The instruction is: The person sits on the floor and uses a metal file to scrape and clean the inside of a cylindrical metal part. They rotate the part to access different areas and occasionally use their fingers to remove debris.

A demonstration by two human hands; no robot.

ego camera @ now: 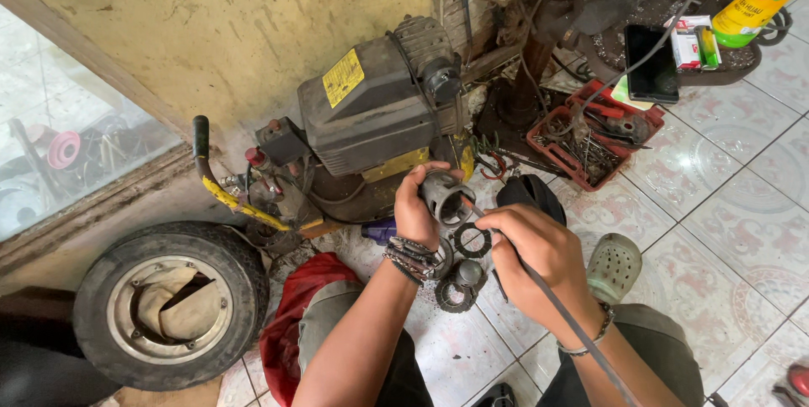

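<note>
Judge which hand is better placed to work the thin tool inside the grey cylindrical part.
Right. The right hand already grips the thin tool, its tip at the mouth of the grey cylindrical part. The left hand is wrapped around that part, steadying it.

Single head cam, looking steeply down, close over hands, floor.
</note>
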